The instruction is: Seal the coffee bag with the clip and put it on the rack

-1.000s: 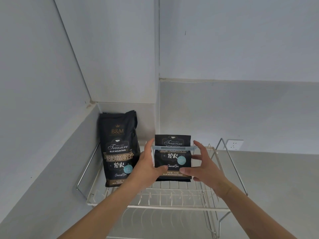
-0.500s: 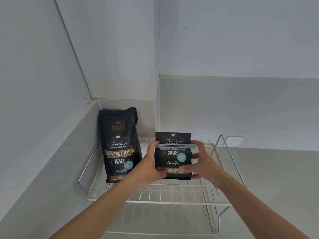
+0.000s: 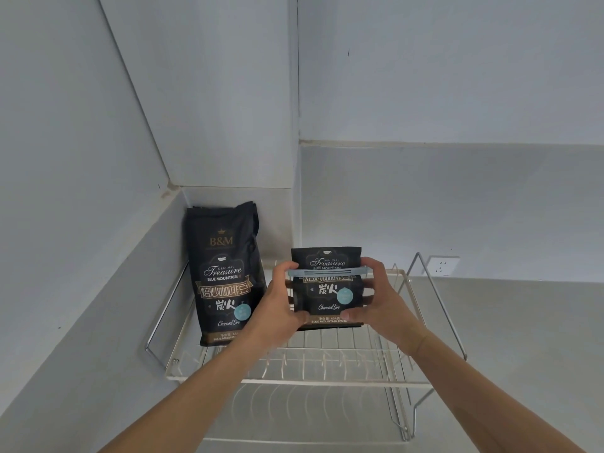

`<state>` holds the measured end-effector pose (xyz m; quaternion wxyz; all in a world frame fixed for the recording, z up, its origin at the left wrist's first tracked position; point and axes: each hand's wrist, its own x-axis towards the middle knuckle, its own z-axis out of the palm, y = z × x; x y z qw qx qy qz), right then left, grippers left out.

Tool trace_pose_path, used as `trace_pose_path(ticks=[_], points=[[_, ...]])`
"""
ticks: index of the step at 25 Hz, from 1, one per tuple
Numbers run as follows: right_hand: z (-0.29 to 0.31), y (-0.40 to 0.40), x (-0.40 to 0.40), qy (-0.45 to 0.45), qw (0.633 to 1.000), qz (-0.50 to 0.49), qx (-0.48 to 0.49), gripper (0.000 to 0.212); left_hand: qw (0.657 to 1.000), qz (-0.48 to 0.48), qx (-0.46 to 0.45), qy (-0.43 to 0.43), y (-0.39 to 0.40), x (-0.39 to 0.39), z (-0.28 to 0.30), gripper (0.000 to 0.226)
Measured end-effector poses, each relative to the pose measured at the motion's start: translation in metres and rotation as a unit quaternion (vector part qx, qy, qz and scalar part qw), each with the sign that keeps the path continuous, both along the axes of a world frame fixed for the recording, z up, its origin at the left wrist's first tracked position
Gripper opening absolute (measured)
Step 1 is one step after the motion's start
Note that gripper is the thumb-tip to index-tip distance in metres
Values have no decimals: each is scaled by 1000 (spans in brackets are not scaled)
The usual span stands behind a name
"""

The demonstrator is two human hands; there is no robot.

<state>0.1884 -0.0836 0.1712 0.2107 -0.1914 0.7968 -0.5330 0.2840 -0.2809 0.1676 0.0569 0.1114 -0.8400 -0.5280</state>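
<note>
A: Where is the clipped coffee bag (image 3: 327, 289) now?

B: It stands upright on the upper tier of the wire dish rack (image 3: 294, 380), near the middle of it, with its bottom edge on or just above the wires. I cannot tell if the full weight is already on the rack. The pale blue clip (image 3: 328, 272) lies across the bag under the folded top, so the seal looks done.

A: And the hands?

B: The left hand (image 3: 281, 308) is closed around the left side of the bag, thumb at the lower front. The right hand (image 3: 380, 305) is closed around the right side in the same way, its upper fingers touching the end of the clip. Both hands hold the bag.

A: How will this bag handle?

B: I judge it is a soft foil pouch, partly emptied, so it is rather light and it bends easily. The surface looks smooth and maybe a little slippery. The flat bottom is narrow against the wires of the rack, so it may tip when it is released. It is better to hold the lower body from both sides, not the clip, because a pull on the clip could open the seal.

A: What else is on the rack?

B: A taller unopened coffee bag (image 3: 225, 276) stands at the left end of the rack, against the wall corner, just beside the left hand. A wall socket (image 3: 442, 265) is behind the right end of the rack.
</note>
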Motion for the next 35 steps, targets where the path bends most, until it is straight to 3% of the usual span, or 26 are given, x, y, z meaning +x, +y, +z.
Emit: trace_pose_path(ticks=[5, 12, 20, 26, 35], points=[[-5, -2, 0, 53, 999, -1, -5, 89, 998, 11, -20, 52, -1, -4, -3, 86], [-1, -4, -3, 72, 996, 34, 36, 90, 996, -3, -61, 58, 0, -4, -9, 84], [-3, 1, 0, 66, 998, 1, 20, 85, 998, 47, 15, 50, 1, -4, -8, 100], [-6, 3, 2, 92, 995, 0, 35, 79, 998, 50, -21, 38, 2, -4, -12, 85], [11, 1, 7, 89, 995, -12, 38, 83, 997, 54, -8, 45, 2, -4, 0, 89]])
